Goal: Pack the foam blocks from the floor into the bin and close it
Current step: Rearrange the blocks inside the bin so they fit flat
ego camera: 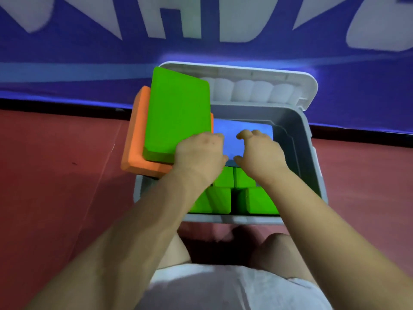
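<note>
A grey plastic bin [310,153] stands on the red floor with its white lid [257,86] hinged open at the back. Several green foam blocks [261,201] fill its near end. A blue block [245,133] lies flat further in. A large green block [178,113] rests on an orange block [136,142]; both lean over the bin's left rim. My left hand [199,153] grips the near edge of the green and orange stack. My right hand [259,151] holds the blue block, fingers curled on top and thumb at its near edge.
A blue banner with white letters [89,52] runs along the wall behind the bin. Red floor [55,186] lies to both sides. My knees and white shorts [223,287] are right in front of the bin.
</note>
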Available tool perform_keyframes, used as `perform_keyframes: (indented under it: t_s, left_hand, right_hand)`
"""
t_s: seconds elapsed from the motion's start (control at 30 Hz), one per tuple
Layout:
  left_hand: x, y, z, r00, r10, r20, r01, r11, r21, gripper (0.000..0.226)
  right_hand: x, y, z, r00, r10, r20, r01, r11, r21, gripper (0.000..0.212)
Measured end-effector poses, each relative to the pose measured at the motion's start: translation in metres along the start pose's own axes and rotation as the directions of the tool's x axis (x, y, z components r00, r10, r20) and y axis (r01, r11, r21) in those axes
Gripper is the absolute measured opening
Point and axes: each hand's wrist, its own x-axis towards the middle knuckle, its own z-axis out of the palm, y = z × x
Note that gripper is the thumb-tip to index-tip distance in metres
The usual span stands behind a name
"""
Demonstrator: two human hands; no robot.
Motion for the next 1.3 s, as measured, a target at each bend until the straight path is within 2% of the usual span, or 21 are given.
perform_keyframes:
  t_s: [0.07,0.17,0.27,0.5,0.67,0.83,0.9,0.97,1.1,1.23,1.3]
  left_hand:
    - [-0.004,-0.014,-0.019,0.992,-0.039,-0.122,0.030,0.997,-0.068,0.039]
    - [-0.008,-0.039,-0.035,0.972,-0.106,-0.209,0.101,0.994,-0.030,0.054]
    - [-0.008,-0.059,-0.038,0.975,-0.162,-0.151,0.169,0.985,0.032,0.071]
    - [0.004,-0.094,-0.029,0.951,-0.305,0.044,0.307,0.948,-0.085,0.089]
    - [0.031,-0.117,-0.028,0.941,-0.309,0.139,0.330,0.927,-0.179,0.088]
    - [0.071,-0.138,-0.030,0.924,-0.339,0.179,0.382,0.855,-0.351,0.078]
    - [0.087,-0.144,-0.028,0.920,-0.339,0.198,0.391,0.827,-0.404,0.076]
    - [0.102,-0.150,-0.025,0.919,-0.331,0.214,0.393,0.805,-0.445,0.075]
    - [0.125,-0.155,-0.018,0.910,-0.334,0.247,0.413,0.785,-0.462,0.076]
    - [0.136,-0.157,-0.014,0.907,-0.334,0.257,0.418,0.793,-0.443,0.078]
    - [0.135,-0.158,-0.011,0.912,-0.327,0.249,0.408,0.789,-0.459,0.076]
  right_hand:
    - [-0.011,-0.007,-0.021,0.996,-0.068,-0.057,0.070,0.997,0.036,0.055]
    - [-0.026,-0.023,-0.037,0.978,-0.166,-0.124,0.177,0.981,0.084,0.059]
    - [-0.027,-0.043,-0.036,0.962,-0.246,-0.116,0.260,0.958,0.124,0.062]
    - [-0.001,-0.075,-0.025,0.959,-0.279,-0.048,0.283,0.951,0.125,0.069]
    - [0.028,-0.092,-0.019,0.967,-0.247,-0.068,0.253,0.959,0.123,0.062]
    - [0.070,-0.104,-0.017,0.980,-0.188,-0.065,0.196,0.969,0.150,0.057]
    - [0.088,-0.106,-0.022,0.986,-0.164,-0.009,0.164,0.972,0.168,0.067]
    - [0.106,-0.106,-0.032,0.982,-0.166,0.090,0.146,0.970,0.193,0.087]
    - [0.146,-0.113,-0.049,0.938,-0.167,0.303,0.155,0.986,0.065,0.128]
    - [0.179,-0.119,-0.056,0.908,-0.207,0.364,0.173,0.977,0.123,0.134]
    - [0.186,-0.119,-0.056,0.922,-0.211,0.324,0.166,0.973,0.161,0.130]
